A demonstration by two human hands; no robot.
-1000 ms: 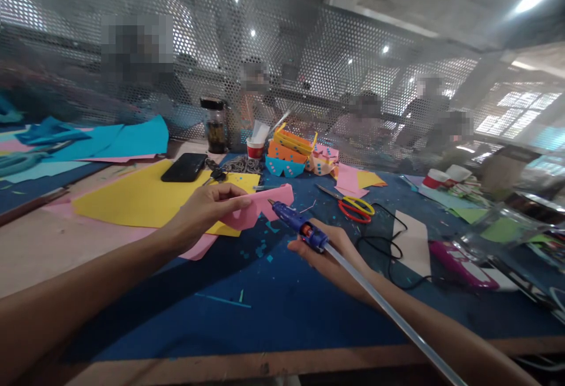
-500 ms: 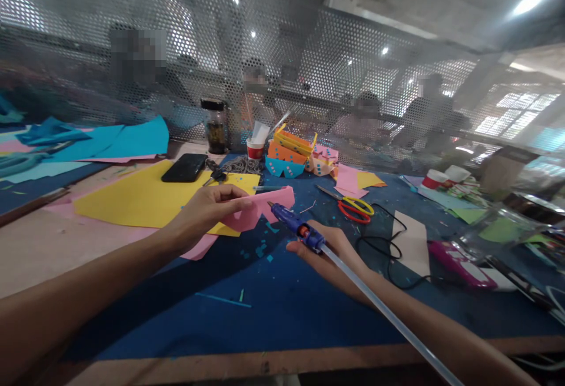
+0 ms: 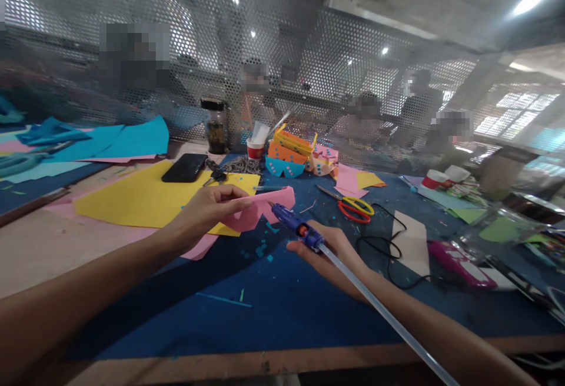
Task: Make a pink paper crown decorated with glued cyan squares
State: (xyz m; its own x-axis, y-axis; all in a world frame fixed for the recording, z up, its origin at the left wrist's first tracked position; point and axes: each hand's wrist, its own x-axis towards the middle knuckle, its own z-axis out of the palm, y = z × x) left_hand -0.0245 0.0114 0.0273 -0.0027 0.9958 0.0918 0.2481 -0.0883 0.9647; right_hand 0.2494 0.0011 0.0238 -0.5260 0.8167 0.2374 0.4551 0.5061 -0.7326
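Pinched in my left hand is a cut, folded piece of pink paper, held above the table. My right hand grips a blue glue gun, its handle mostly hidden by the hand. The gun's nozzle is at the right part of the pink paper; whether it touches cannot be made out. A long clear glue stick sticks out of the gun's back toward me. Small blue paper scraps lie on the blue tabletop below.
Scissors lie right of the pink paper, near a black cord. Yellow paper under a phone is at left. Paper glasses, a cup and a jar stand before a perforated screen; people are behind it.
My hands, the pink paper and the glue gun stay almost still. Behind the screen, people at the right have shifted, and another head shows there.
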